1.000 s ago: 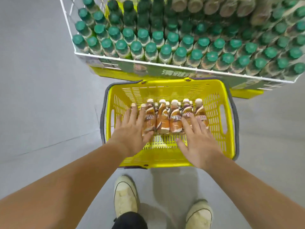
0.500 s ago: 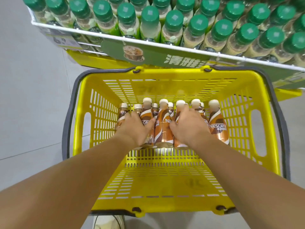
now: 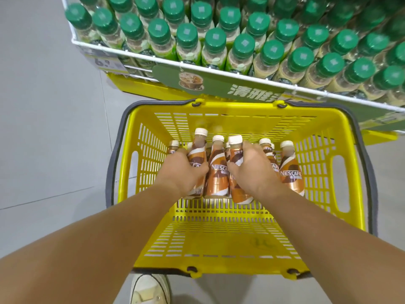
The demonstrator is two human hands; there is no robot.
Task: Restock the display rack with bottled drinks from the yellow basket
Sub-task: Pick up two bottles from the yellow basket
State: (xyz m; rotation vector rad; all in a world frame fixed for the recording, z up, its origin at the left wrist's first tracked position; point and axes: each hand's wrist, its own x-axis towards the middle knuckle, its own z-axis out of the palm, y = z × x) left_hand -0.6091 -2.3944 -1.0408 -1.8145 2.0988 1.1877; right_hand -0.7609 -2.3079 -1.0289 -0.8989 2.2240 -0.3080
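Note:
A yellow basket [image 3: 219, 238] with grey handles sits on the floor below me. Several brown coffee bottles with cream caps stand at its far end. My left hand [image 3: 184, 172] is closed around one coffee bottle [image 3: 198, 150], raised a little above its neighbours. My right hand [image 3: 252, 172] grips another coffee bottle [image 3: 235, 150], tilted and lifted off the row. A third bottle [image 3: 217, 172] stands between my hands, and one more [image 3: 291, 172] stands at the right. The white wire display rack [image 3: 197, 66] is just beyond the basket.
The rack's top tier is packed with green-capped bottles [image 3: 241, 47]. A green sign [image 3: 219, 86] and a price tag [image 3: 105, 62] hang on its front rail. Grey floor [image 3: 48, 128] lies to the left. My shoe [image 3: 151, 288] shows under the basket's near edge.
Both hands went from resting on the bottles to closing around one each. Those two bottles have risen and tilted out of the row. The view has pulled back slightly.

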